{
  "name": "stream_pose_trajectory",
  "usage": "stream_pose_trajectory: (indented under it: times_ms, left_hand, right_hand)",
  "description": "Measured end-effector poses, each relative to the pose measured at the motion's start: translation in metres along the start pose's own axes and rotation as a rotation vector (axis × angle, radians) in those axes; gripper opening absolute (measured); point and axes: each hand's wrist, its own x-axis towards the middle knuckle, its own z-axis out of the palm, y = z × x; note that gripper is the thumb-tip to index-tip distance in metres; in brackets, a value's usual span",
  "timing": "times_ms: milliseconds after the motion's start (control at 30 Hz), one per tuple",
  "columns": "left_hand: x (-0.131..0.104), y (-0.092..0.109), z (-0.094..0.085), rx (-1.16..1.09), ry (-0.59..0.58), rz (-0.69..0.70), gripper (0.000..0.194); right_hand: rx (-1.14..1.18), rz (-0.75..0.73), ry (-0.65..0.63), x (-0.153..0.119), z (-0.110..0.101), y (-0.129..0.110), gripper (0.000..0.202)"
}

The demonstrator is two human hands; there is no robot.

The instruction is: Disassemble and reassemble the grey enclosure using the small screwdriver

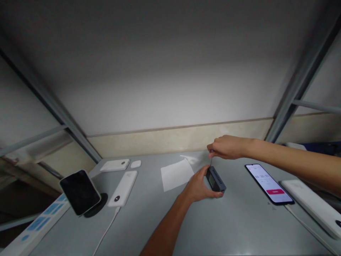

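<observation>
A small dark grey box [216,180] with slots along its top and a screen-like face stands on the grey table. My left hand [198,185] grips it by its two ends, thumb at the near end and fingers at the far end. Above the far end, my right hand [223,147] pinches a thin, dark, upright tool [211,161], its lower tip meeting the box. Most of the tool's upper part is hidden by my fingers. A white sheet of paper [177,175] lies left of the box.
On the right lie a lit phone [269,184] and a white power bank [311,202] with a cable. To the left are another white power bank [123,188], a smaller one [115,165], a white case [136,164], a dark-screened device on a stand [80,192] and a power strip [39,225].
</observation>
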Motion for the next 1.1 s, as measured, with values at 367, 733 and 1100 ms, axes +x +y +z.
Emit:
stream_pose_trajectory:
  times_ms: [367,733,1100]
  left_hand:
    - [-0.001,0.005,-0.002,0.072,0.008,0.012,0.113]
    - [-0.001,0.007,-0.002,0.082,-0.001,0.002,0.114]
    - [-0.002,0.005,-0.003,0.097,0.002,0.025,0.112]
  right_hand:
    - [-0.009,0.036,-0.062,0.005,0.005,0.009,0.036]
    - [-0.047,-0.144,0.062,0.001,0.012,0.001,0.031]
    - [0.025,0.107,-0.111,0.014,0.006,-0.008,0.025]
